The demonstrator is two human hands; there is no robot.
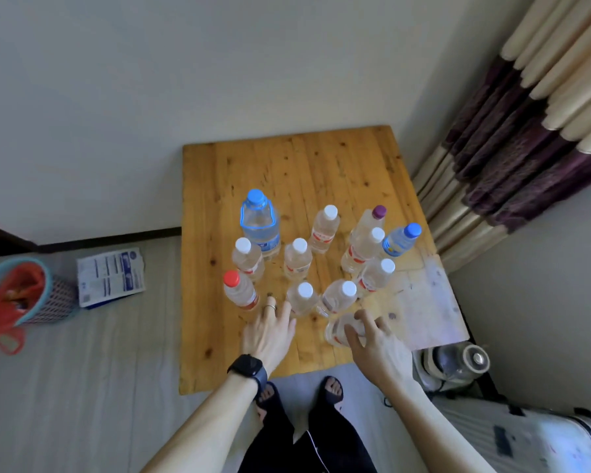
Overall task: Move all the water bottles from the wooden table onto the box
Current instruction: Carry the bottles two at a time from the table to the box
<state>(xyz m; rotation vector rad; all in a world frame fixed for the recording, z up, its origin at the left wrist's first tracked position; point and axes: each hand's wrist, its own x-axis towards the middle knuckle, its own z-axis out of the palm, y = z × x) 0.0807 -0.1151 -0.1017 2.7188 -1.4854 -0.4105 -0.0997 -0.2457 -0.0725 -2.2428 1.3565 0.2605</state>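
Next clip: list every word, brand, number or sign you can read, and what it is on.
No text is legible.
Small bottles: red labels, too blurred to read.
Big bottle: blue label, too blurred to read.
Packet on the floor: blue print, too small to read.
Watch: dark face, nothing shown.

A blue-rimmed mesh basket (53,297) stands on the pale grey floor (82,387) at the left edge of the frame, with a red plastic bag (16,295) stuffed into it. Just beside it, to the right, lies a white printed packet (110,276) with blue markings. A curtain (526,131) striped in cream and dark purple hangs in the upper right, against a plain off-white wall (151,80).
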